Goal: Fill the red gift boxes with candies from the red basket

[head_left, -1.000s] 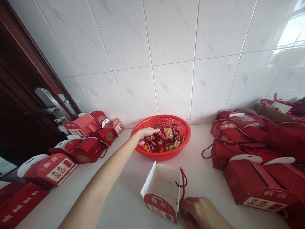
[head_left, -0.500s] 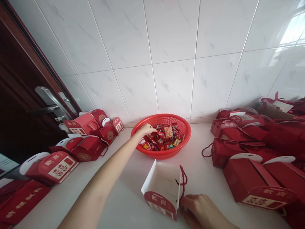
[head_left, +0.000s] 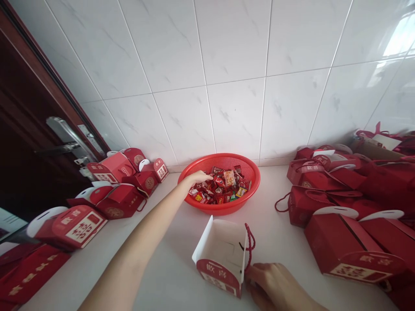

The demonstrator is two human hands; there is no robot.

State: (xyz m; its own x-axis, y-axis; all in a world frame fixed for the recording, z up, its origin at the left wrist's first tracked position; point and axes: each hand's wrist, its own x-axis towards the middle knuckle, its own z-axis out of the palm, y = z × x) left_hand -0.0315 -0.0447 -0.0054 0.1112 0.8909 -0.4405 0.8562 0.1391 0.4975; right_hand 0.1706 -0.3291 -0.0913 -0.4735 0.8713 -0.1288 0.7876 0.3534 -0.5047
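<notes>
In the middle of the frame, the left hand (head_left: 198, 177) is among wrapped candies (head_left: 218, 190) in a red plastic colander (head_left: 223, 210), whose raised rim likely keeps them heaped; whether its grip pinches one, I cannot tell. At lower centre, an open red gift box (head_left: 218, 276) stands mouth-up on the tabletop (head_left: 168, 268). The right hand (head_left: 272, 280), fingers curled, is at its right side below the rope handle (head_left: 250, 247), seemingly steadying it; whether that grip pinches the wall is hidden.

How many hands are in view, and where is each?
2: the left hand is at the wrapped sweets inside the red basket; the right hand is by the open box's right side.
</notes>
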